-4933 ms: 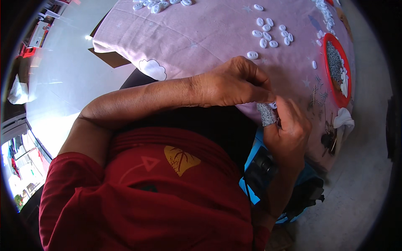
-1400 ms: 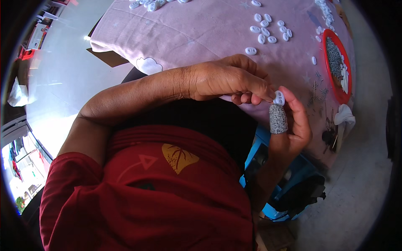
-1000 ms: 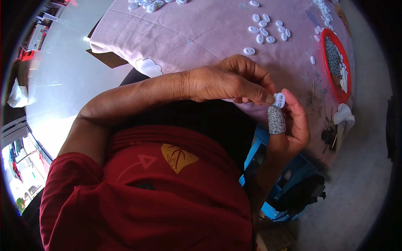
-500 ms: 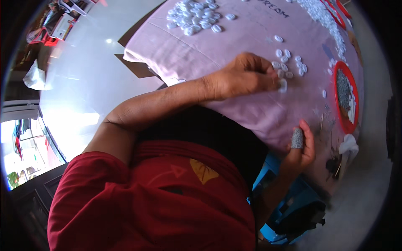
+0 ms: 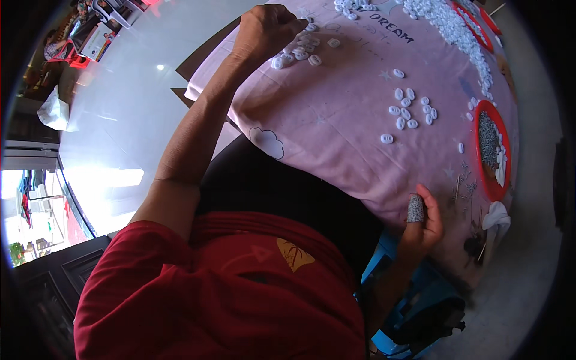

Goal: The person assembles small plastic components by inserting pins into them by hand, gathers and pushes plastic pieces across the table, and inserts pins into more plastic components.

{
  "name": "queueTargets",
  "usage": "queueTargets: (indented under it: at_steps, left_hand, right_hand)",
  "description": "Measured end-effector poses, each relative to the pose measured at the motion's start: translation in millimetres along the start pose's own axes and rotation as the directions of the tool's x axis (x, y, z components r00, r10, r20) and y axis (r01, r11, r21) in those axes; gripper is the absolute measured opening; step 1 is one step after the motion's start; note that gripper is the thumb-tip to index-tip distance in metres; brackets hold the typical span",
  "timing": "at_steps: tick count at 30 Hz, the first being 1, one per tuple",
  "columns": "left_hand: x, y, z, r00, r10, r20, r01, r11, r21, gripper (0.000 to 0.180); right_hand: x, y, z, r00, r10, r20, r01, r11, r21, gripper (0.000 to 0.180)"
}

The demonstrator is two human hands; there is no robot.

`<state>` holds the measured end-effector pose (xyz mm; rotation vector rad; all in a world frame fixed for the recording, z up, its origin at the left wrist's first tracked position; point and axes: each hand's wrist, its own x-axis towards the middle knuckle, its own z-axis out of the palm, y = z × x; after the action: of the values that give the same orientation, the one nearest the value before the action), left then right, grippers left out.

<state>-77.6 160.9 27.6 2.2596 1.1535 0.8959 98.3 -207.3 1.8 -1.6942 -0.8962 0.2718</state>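
Observation:
My left hand (image 5: 266,31) reaches over a pile of small white oval pieces (image 5: 307,43) at the far left of the pink cloth. Its fingers are curled together at the pile, and whatever is between them is hidden. Low on the right, my right hand (image 5: 423,223) hovers near the cloth's edge with fingers stretched up and nothing in them. A speckled grey cover (image 5: 415,209) wraps one of its digits. Between the hands lies a loose group of white ovals (image 5: 405,102), with a single white oval (image 5: 387,138) nearer to me.
A red tray (image 5: 482,150) holds small grey pieces and white ovals at the right. Thin sticks (image 5: 457,187) and a white cloth (image 5: 496,219) lie near it. A long heap of white pieces (image 5: 450,30) runs along the far right. A blue stool-like object (image 5: 396,288) stands below the table.
My left hand has let go of a white oval near the loose group and moved far left to the pile. My right hand has shifted slightly left and down.

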Motion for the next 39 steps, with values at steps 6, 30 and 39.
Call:
queueTargets:
  at_steps: [6,30,39]
  left_hand:
    - [1.8,2.0,17.9,0.925,0.330,-0.189,-0.329,0.944,0.036,0.018]
    - [-63.6,100.7,109.9,0.752,0.571,0.330,-0.631,0.769,0.106,0.093]
    - [-10.3,86.4,131.4,0.745,0.577,0.334,-0.635,0.767,0.091,0.108]
  right_hand:
    - [-1.2,1.6,-0.9,1.000,0.007,-0.021,-0.008,1.000,-0.023,0.028]
    - [12.8,-3.7,1.0,0.930,-0.317,0.187,0.368,0.779,-0.507,0.034]
    - [34.2,-2.2,-8.8,0.876,-0.254,0.410,0.474,0.612,-0.633,0.048]
